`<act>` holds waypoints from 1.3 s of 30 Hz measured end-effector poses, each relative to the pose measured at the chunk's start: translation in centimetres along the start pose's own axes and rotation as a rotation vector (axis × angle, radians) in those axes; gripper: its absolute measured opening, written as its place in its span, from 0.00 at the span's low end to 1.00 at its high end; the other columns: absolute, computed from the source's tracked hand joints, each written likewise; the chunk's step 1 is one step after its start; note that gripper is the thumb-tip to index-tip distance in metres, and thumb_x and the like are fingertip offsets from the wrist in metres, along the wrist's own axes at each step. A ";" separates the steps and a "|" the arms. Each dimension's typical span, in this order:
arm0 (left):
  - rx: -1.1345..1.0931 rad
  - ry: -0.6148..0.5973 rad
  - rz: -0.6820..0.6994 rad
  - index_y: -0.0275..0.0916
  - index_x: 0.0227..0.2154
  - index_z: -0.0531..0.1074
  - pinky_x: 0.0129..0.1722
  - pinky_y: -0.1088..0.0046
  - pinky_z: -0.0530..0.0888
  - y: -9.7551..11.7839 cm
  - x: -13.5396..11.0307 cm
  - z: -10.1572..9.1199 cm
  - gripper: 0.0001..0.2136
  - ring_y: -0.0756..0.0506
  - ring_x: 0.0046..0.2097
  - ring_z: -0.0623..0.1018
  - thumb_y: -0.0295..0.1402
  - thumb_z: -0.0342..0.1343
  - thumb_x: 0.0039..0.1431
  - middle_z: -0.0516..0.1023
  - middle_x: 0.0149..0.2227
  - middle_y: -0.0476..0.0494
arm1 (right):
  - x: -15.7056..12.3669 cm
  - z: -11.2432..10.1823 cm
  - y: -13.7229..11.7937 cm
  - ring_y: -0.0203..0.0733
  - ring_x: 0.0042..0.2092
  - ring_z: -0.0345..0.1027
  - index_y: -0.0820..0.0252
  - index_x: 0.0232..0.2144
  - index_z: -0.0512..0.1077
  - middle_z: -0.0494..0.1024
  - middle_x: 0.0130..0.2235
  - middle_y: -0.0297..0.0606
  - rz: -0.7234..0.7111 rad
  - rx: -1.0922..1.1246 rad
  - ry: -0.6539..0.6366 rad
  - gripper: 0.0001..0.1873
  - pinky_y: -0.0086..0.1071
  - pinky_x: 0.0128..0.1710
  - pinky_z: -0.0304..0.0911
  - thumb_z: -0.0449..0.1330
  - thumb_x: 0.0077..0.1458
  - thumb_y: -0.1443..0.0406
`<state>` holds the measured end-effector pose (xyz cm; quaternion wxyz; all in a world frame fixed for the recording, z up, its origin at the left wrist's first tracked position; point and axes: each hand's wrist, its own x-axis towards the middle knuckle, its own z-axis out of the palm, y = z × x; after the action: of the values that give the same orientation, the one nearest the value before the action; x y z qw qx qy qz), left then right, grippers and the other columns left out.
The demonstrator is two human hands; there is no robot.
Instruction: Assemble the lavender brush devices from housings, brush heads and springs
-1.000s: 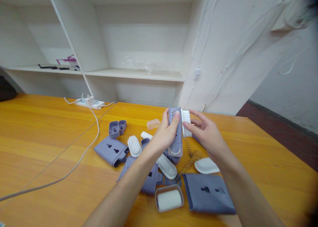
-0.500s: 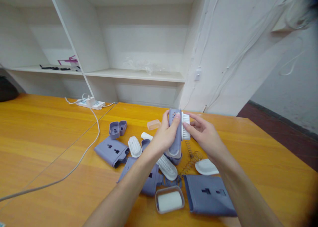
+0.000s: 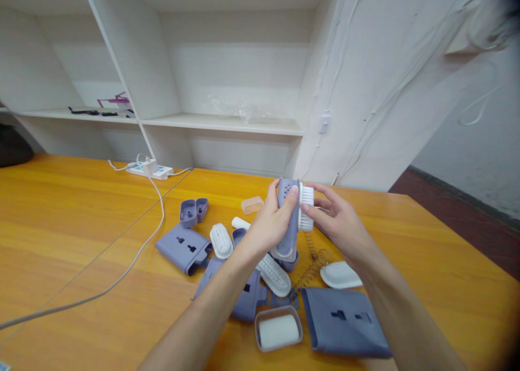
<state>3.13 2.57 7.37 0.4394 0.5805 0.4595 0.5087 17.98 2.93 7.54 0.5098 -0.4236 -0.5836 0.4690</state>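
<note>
My left hand [image 3: 273, 217] is closed round a purple plastic housing [image 3: 289, 231] with small holes near its top, held upright above the table. White bristles of a brush head [image 3: 306, 207] stick out from the housing's right side. The thumb and fingers of my right hand [image 3: 333, 212] grip that brush head. Below lie a second white brush [image 3: 221, 241], a long white bristled piece [image 3: 275, 275], several purple casings such as this one [image 3: 184, 247], metal springs [image 3: 311, 268] and a clear box [image 3: 278, 329] with a white block in it. My left forearm hides part of the pile.
A blue-grey casing [image 3: 345, 322] and a white oval piece [image 3: 340, 274] lie by my right forearm. On the left, a power strip [image 3: 149, 169] trails a cable [image 3: 162, 214] across the table. White shelves [image 3: 223, 123] stand behind.
Both hands keep their hold on the housing and brush head, almost unmoved. The whole view has shifted very slightly.
</note>
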 end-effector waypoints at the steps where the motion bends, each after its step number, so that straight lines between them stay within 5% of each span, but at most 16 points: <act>1: -0.007 -0.007 0.000 0.37 0.61 0.57 0.54 0.65 0.67 0.1 0.0 0.0 0.32 0.38 0.55 0.71 0.54 0.46 0.61 0.71 0.55 0.33 | 0.0 0.0 -0.1 0.43 0.35 0.75 0.54 0.50 0.68 0.80 0.38 0.37 0.001 0.010 0.002 0.29 0.35 0.35 0.69 0.69 0.46 0.59; 11: 0.015 0.026 0.074 0.36 0.62 0.57 0.55 0.65 0.66 -0.7 0.2 0.2 0.32 0.39 0.55 0.72 0.53 0.45 0.63 0.71 0.55 0.34 | 0.5 -0.1 0.7 0.45 0.36 0.76 0.55 0.50 0.67 0.81 0.39 0.39 0.000 0.008 0.005 0.29 0.38 0.38 0.70 0.69 0.46 0.57; 24: -0.041 -0.050 0.053 0.38 0.62 0.55 0.51 0.64 0.70 0.9 -0.4 -0.6 0.31 0.40 0.50 0.74 0.52 0.46 0.63 0.73 0.53 0.35 | -0.3 0.2 -0.2 0.44 0.35 0.75 0.53 0.49 0.66 0.79 0.35 0.37 0.003 0.019 0.004 0.30 0.38 0.37 0.71 0.69 0.44 0.55; 30: -0.035 -0.027 0.126 0.39 0.64 0.52 0.55 0.62 0.67 0.4 0.0 -0.9 0.33 0.40 0.53 0.73 0.52 0.47 0.62 0.71 0.54 0.36 | -0.1 0.7 0.2 0.44 0.40 0.75 0.54 0.46 0.66 0.80 0.42 0.40 -0.039 0.053 -0.052 0.25 0.40 0.41 0.71 0.68 0.47 0.57; 39: -0.152 0.004 0.111 0.40 0.63 0.54 0.54 0.64 0.68 -0.2 0.5 -0.9 0.31 0.42 0.53 0.73 0.51 0.49 0.62 0.71 0.54 0.37 | 0.0 0.9 1.1 0.45 0.45 0.74 0.49 0.59 0.64 0.77 0.50 0.41 -0.135 -0.105 -0.093 0.30 0.41 0.46 0.70 0.63 0.54 0.58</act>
<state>2.25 3.13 7.38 0.4525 0.5692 0.3873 0.5668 17.14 3.01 6.39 0.4899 -0.3873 -0.6577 0.4212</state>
